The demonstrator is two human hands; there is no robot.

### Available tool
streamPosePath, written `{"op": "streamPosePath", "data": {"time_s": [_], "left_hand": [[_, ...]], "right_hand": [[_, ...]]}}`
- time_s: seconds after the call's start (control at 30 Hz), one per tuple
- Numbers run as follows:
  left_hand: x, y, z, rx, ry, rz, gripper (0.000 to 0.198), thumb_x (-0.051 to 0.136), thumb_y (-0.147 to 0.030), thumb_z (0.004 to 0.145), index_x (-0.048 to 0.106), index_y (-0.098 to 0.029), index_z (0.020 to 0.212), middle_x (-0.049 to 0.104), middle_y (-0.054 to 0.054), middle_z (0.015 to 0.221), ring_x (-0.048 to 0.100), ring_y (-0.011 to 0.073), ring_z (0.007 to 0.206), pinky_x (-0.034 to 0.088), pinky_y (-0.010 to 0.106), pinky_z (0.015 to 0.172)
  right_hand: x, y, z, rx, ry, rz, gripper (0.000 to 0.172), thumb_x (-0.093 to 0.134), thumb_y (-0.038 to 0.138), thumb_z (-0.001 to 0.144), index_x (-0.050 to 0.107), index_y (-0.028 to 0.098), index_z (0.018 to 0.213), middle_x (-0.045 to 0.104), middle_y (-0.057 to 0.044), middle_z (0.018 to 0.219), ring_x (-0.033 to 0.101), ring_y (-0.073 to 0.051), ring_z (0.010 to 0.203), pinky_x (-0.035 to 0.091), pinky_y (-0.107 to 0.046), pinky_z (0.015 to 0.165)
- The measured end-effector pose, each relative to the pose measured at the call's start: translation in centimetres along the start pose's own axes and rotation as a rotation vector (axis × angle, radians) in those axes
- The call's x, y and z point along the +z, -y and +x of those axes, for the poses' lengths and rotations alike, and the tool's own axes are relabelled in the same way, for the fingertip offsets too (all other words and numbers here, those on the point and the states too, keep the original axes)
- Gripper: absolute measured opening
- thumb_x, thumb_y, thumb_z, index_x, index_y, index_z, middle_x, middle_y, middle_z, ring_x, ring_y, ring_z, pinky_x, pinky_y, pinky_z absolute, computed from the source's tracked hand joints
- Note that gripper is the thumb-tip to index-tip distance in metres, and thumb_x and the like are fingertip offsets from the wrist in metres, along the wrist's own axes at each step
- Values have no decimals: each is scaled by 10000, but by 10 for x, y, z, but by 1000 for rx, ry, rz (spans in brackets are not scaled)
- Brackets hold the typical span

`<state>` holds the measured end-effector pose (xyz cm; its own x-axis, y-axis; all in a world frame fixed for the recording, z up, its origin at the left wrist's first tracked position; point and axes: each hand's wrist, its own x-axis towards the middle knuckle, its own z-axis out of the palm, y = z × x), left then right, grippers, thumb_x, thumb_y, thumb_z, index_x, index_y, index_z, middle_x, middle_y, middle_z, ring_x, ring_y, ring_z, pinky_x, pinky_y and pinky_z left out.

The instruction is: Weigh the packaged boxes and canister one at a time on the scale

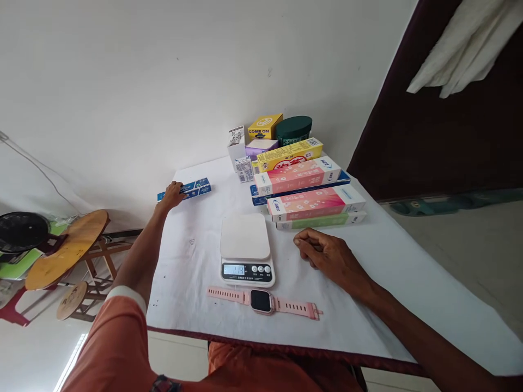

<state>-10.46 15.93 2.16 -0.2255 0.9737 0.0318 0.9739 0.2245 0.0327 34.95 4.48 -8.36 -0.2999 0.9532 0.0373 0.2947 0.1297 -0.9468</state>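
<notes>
At the far left of the table, my left hand [172,195] grips the left part of a long blue toothpaste-style box [198,188], which lies flat on the white cloth. My right hand [321,250] rests on the cloth in a loose fist, right of the kitchen scale, with nothing visible in it. The white scale [245,237] has a bare platform and a lit display whose digits I cannot read surely. In front of it a pink-strapped smartwatch [261,301] lies stretched out, its screen dark.
Beyond my right hand are stacked pink boxes [314,204], a green box [321,220] and a yellow box [290,155]. Behind them stand a yellow COME ON box [265,126] and a dark green tub [294,128]. A wall borders the back; wooden stools [73,299] stand left.
</notes>
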Motion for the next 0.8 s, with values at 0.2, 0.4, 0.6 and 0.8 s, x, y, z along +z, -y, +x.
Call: {"op": "streamPosePath", "data": {"time_s": [0.2,0.4,0.6,0.8], "left_hand": [[11,3,35,-62,50,23,476,643,-243,867,573,-184,1335,598,176,1410,547,346,1341,430,438,1094],[6,-9,31,-36,15,26,671,704,-294,847,476,-165,1465,519,234,1533,458,428,1440,393,531,1137],[-19,-101,-5,342,-355,-169,474,608,-344,989,512,-198,1429,556,174,1462,485,313,1412,386,461,1177],[-25,-222,-67,839,-312,-105,443,549,-481,1040,574,-190,1372,634,156,1338,567,322,1226,439,474,1042]], "right_hand": [[0,-1,1,15,4,40,336,554,522,941,584,231,774,581,20,639,462,-121,521,401,-274,527],[-1,5,0,27,-4,66,294,562,483,922,590,232,773,590,12,631,519,-143,573,414,-267,543],[0,5,0,-4,-6,68,281,552,474,911,593,226,786,596,10,636,529,-146,589,410,-270,563],[-1,8,-2,-35,-8,74,273,538,459,917,590,222,792,589,15,649,530,-142,606,407,-263,577]]}}
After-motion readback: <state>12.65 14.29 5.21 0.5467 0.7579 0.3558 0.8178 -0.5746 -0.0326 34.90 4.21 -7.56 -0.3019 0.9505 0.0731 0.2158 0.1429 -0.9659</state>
